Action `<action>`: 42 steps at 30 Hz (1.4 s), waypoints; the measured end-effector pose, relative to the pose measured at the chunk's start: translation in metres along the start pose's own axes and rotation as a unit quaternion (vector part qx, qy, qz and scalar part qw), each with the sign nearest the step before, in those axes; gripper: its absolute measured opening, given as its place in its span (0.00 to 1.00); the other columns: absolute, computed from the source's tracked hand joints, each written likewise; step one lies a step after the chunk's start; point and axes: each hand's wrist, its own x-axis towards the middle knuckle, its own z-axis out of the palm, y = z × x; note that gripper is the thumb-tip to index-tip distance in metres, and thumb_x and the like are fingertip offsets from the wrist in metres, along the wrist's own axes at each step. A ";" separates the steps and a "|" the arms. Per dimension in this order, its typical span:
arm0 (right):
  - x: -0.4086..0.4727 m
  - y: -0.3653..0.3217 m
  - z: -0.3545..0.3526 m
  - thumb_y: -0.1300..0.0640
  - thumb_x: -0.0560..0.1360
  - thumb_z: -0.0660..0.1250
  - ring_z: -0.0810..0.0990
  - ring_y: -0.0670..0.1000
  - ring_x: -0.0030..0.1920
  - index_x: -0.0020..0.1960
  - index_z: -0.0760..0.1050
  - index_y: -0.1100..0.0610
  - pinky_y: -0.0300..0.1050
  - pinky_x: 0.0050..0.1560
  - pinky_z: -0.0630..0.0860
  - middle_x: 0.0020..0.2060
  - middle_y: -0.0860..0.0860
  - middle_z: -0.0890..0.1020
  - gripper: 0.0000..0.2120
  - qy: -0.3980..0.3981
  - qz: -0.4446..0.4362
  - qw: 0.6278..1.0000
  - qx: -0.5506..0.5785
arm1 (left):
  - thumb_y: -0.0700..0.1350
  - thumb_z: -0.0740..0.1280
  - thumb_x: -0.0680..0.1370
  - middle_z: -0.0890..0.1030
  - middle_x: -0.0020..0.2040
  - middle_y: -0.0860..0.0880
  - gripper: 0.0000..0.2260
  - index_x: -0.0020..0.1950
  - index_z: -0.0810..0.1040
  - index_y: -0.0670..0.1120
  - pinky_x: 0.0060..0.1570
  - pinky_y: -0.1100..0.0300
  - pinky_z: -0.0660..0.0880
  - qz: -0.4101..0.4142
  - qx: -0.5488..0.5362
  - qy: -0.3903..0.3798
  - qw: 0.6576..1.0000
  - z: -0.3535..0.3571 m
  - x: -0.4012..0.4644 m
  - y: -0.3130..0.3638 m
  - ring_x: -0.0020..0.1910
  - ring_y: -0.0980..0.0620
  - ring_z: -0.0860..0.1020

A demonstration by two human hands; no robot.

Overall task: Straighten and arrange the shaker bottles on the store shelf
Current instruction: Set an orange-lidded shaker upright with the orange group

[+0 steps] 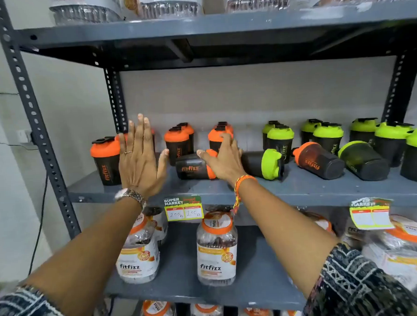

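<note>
The grey metal shelf (299, 187) stands against a pale wall (247, 91). Four shaker bottles lie toppled on it among upright ones. The right hand (224, 160) rests on a fallen orange-lidded bottle (193, 169), fingers spread. The left hand (138, 161) hovers flat, holding nothing.

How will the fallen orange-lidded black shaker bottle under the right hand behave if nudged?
The orange-lidded black plastic shaker bottle lies on its side on the grey metal shelf, so its round body will probably roll. It looks rigid and likely empty, so light and easy to skid. The right hand rests on its lid end, which should check the rolling.
</note>
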 end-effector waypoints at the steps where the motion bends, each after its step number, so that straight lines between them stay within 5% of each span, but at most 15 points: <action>1: 0.001 0.000 0.004 0.39 0.70 0.74 0.66 0.66 0.72 0.74 0.59 0.56 0.59 0.74 0.62 0.72 0.61 0.67 0.42 -0.022 0.035 0.999 0.019 | 0.57 0.54 0.80 0.50 0.84 0.44 0.34 0.83 0.48 0.43 0.80 0.43 0.45 0.007 -0.001 -0.008 1.000 0.001 -0.006 -0.006 0.83 0.46 0.47; 7: 0.003 0.007 0.021 0.34 0.57 0.78 0.76 0.61 0.66 0.73 0.58 0.52 0.57 0.70 0.73 0.66 0.57 0.76 0.54 -0.071 0.128 0.984 0.097 | 0.57 0.52 0.82 0.55 0.83 0.47 0.32 0.83 0.52 0.44 0.81 0.51 0.43 0.011 -0.032 -0.062 0.998 0.019 -0.062 -0.041 0.83 0.48 0.51; 11: 0.005 0.014 0.026 0.44 0.67 0.78 0.76 0.54 0.60 0.64 0.67 0.56 0.46 0.59 0.73 0.58 0.51 0.76 0.34 -0.050 0.142 0.980 0.133 | 0.58 0.52 0.81 0.66 0.79 0.44 0.30 0.80 0.62 0.44 0.80 0.50 0.49 0.006 -0.040 -0.094 0.995 0.028 -0.088 -0.062 0.79 0.44 0.63; 17: 0.005 0.017 0.035 0.39 0.51 0.81 0.81 0.55 0.58 0.51 0.74 0.48 0.57 0.59 0.81 0.56 0.51 0.80 0.33 0.017 0.154 0.963 0.221 | 0.57 0.56 0.80 0.77 0.70 0.45 0.24 0.71 0.73 0.46 0.73 0.47 0.62 0.042 -0.027 -0.131 0.990 0.034 -0.104 -0.077 0.68 0.43 0.74; 22: 0.010 -0.012 0.032 0.43 0.55 0.82 0.81 0.53 0.56 0.51 0.79 0.46 0.55 0.57 0.82 0.54 0.49 0.80 0.27 0.038 0.100 0.967 0.231 | 0.55 0.58 0.81 0.78 0.67 0.45 0.21 0.69 0.74 0.46 0.70 0.48 0.64 0.051 -0.026 -0.120 0.991 0.034 -0.105 -0.082 0.66 0.44 0.74; 29: 0.026 -0.057 0.032 0.53 0.62 0.83 0.76 0.44 0.57 0.57 0.80 0.53 0.27 0.51 0.69 0.56 0.48 0.80 0.26 -0.013 -0.057 0.990 0.130 | 0.54 0.60 0.81 0.79 0.67 0.45 0.20 0.69 0.74 0.46 0.71 0.48 0.63 0.045 -0.033 -0.114 0.992 0.039 -0.105 -0.083 0.66 0.44 0.75; 36: 0.024 -0.076 0.060 0.51 0.63 0.83 0.78 0.49 0.61 0.64 0.78 0.55 0.45 0.67 0.73 0.61 0.52 0.81 0.32 -0.090 -0.155 0.984 0.018 | 0.55 0.60 0.81 0.79 0.67 0.46 0.21 0.69 0.75 0.46 0.71 0.48 0.64 0.038 -0.040 -0.122 0.991 0.038 -0.105 -0.084 0.66 0.44 0.74; 42: 0.025 -0.079 0.077 0.44 0.61 0.81 0.77 0.55 0.64 0.65 0.77 0.52 0.55 0.68 0.74 0.62 0.51 0.79 0.36 -0.103 -0.172 0.979 -0.034 | 0.55 0.60 0.81 0.78 0.68 0.46 0.21 0.69 0.74 0.46 0.72 0.48 0.64 0.036 -0.045 -0.132 0.990 0.037 -0.105 -0.084 0.66 0.44 0.74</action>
